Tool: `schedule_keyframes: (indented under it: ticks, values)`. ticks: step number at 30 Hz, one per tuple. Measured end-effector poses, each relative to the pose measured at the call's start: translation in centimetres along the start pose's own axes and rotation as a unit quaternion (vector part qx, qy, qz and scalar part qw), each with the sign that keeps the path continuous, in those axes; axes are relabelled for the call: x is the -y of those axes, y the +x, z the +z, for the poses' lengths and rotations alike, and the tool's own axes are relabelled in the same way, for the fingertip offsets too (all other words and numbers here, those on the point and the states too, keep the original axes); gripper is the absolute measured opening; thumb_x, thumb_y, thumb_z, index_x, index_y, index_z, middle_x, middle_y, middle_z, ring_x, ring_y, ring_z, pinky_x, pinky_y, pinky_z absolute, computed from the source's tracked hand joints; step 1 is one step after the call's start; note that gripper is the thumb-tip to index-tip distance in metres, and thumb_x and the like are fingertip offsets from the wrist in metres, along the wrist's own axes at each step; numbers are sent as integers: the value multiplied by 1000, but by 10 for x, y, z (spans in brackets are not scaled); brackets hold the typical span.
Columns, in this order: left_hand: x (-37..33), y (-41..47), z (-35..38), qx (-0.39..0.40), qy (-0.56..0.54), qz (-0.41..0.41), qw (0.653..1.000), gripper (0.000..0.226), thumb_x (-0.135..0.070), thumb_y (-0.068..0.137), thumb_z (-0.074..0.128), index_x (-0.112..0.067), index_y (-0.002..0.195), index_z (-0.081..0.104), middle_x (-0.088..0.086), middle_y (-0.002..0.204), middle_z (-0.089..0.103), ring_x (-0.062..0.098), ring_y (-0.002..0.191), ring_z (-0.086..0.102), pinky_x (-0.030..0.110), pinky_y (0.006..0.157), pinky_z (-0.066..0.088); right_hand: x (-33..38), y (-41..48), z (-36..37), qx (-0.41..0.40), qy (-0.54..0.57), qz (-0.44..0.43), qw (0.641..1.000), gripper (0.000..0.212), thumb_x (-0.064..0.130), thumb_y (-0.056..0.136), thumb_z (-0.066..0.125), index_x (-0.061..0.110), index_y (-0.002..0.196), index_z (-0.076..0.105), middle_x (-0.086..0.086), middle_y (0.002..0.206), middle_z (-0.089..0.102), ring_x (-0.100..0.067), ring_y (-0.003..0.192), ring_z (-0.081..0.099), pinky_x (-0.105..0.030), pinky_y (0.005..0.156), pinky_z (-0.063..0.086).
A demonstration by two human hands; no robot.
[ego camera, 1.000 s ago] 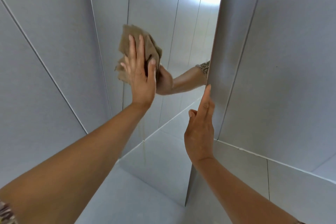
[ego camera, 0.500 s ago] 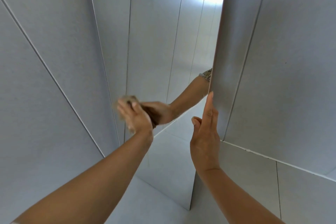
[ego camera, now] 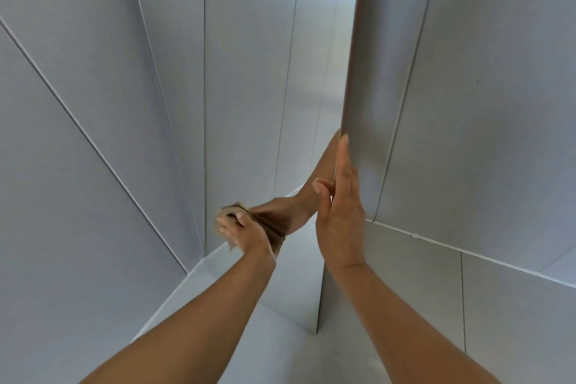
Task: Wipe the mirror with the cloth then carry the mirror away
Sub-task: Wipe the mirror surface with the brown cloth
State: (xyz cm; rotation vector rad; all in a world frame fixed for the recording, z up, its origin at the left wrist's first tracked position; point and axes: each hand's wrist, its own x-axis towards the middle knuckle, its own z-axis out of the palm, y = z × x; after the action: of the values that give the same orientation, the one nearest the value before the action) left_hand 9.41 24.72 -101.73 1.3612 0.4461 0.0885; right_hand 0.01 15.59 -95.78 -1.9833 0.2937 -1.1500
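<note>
Tan cloth [ego camera: 225, 221], soft and bunched, sits under the left hand [ego camera: 241, 232], whose fingers curl over it and press it to the lower part of the mirror [ego camera: 280, 72]. The mirror is a tall flat pane standing on the grey tiled floor [ego camera: 405, 274] and leaning on the wall [ego camera: 498, 72]. The right hand [ego camera: 339, 218] lies flat and extended along its near right edge, thumb on the glass side, steadying it. To wipe well, she should probably keep even pressure, overlap the strokes down to the bottom edge, and hold the pane firm, since smooth glass on smooth tile may slide.
</note>
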Motion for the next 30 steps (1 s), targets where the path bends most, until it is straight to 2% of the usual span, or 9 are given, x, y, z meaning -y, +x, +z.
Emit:
schedule_keyframes:
  ticks: [3, 8, 12, 15, 17, 20, 25, 28, 30]
  values:
    - [-14, -22, 7, 71, 75, 193, 976, 56, -18, 106, 33, -8, 157, 11, 10, 166, 3, 18, 152, 9, 37, 123, 7, -8, -9, 1, 17, 22, 28, 999, 66, 25, 102, 44, 44, 151, 3, 21, 122, 47, 1, 90, 55, -1, 71, 43]
    - [-49, -40, 31, 162, 189, 511, 823, 56, -26, 105, 31, -25, 156, 7, -11, 162, -7, 24, 154, -4, 43, 119, -16, -21, -29, 11, 58, 19, 105, 993, 59, 33, 100, 42, 35, 151, 12, 57, 108, 40, 11, 95, 58, -9, 79, 48]
    - [3, -31, 13, 121, 188, 394, 891, 58, -34, 104, 27, -23, 155, 3, -1, 165, -8, 20, 153, -7, 40, 120, -13, -26, -27, 12, 62, 15, 140, 988, 50, 33, 100, 42, 19, 146, 28, 14, 115, 62, 5, 96, 59, -7, 77, 44]
    - [48, -20, -11, 89, 115, 114, 983, 61, -32, 106, 29, -26, 156, -7, 1, 166, -9, 17, 153, 0, 49, 125, 7, -26, -34, 13, 74, 26, 163, 983, 36, 36, 100, 40, 11, 127, 43, 2, 108, 67, -15, 97, 65, -32, 80, 53]
    - [58, -20, -18, 86, 62, -18, 994, 61, -35, 107, 27, -35, 154, -12, -2, 166, -2, 23, 153, 12, 52, 122, 18, -26, -43, 13, 77, 53, 178, 980, 30, 38, 100, 39, 12, 112, 48, 2, 98, 66, -12, 89, 65, -32, 76, 54]
    - [40, -37, -11, 129, 91, 160, 974, 61, -26, 107, 29, -36, 153, -10, -7, 165, -11, 21, 154, 3, 52, 124, 12, -31, -45, 14, 70, 92, 193, 974, 24, 38, 101, 38, 16, 101, 48, 13, 89, 63, 5, 84, 60, -12, 72, 46]
    - [1, -51, 12, 218, 196, 500, 815, 55, -24, 105, 29, -25, 157, 11, -8, 165, -9, 14, 154, -2, 42, 123, -12, -30, -48, 14, 63, 159, 194, 966, 29, 37, 102, 36, 15, 111, 53, 12, 102, 66, -1, 97, 62, -17, 85, 47]
    - [16, -43, 4, 229, 233, 545, 772, 56, -19, 103, 34, -20, 156, 13, -2, 165, -5, 18, 155, 3, 48, 123, -8, -30, -48, 16, 56, 144, 199, 968, 17, 32, 101, 42, 18, 106, 50, 20, 92, 64, 8, 87, 62, -8, 75, 46]
    - [37, -38, -6, 212, 236, 494, 810, 56, -22, 105, 32, -25, 156, 8, 0, 166, -8, 17, 154, -2, 52, 123, -4, -30, -48, 17, 54, 139, 200, 968, 14, 28, 101, 44, 15, 101, 48, 19, 88, 63, 11, 82, 61, -4, 71, 44]
